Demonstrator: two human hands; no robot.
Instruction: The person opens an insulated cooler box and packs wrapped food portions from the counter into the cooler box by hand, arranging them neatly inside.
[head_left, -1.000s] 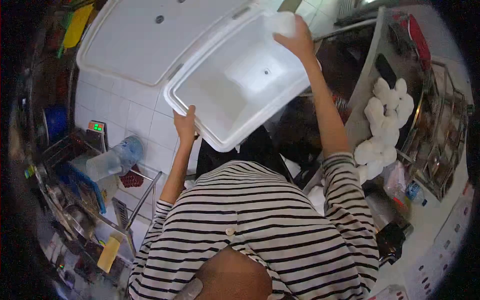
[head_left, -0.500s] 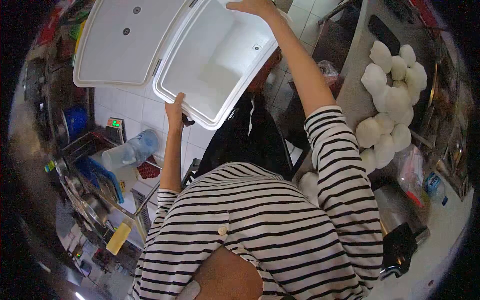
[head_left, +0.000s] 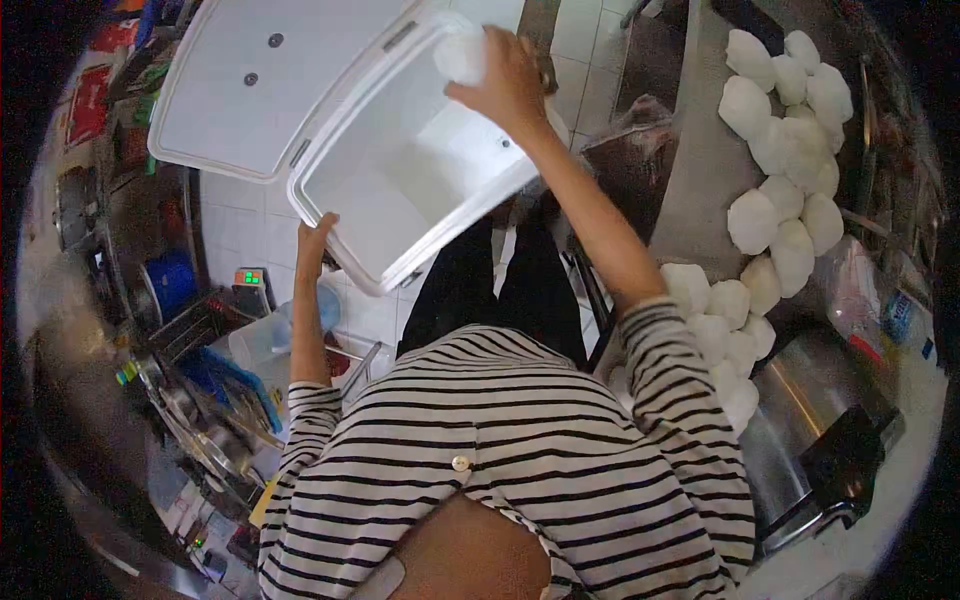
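A white cooler box [head_left: 405, 190] is tilted in front of me, its lid [head_left: 240, 95] swung open to the left. My left hand [head_left: 315, 240] grips the box's near left rim, thumb over the edge. Above the box's far part is my right hand [head_left: 510, 85], curled around a white rounded lump [head_left: 460, 58]; its kind is blurred, perhaps a cloth or a piece like those on the counter. The inside of the box shows bare white walls and a small drain hole.
To the right, several white rounded lumps [head_left: 785, 145] lie on a grey counter [head_left: 690, 200], beside a steel container [head_left: 800, 400] and a plastic bottle [head_left: 905, 315]. On the left are a clear water jug [head_left: 265, 340], a digital display [head_left: 250, 280] and metal pans [head_left: 215, 450].
My right hand has come down toward me from the box's far edge, and the white lump now shows in it. The box and my left hand have shifted slightly left and down in view.
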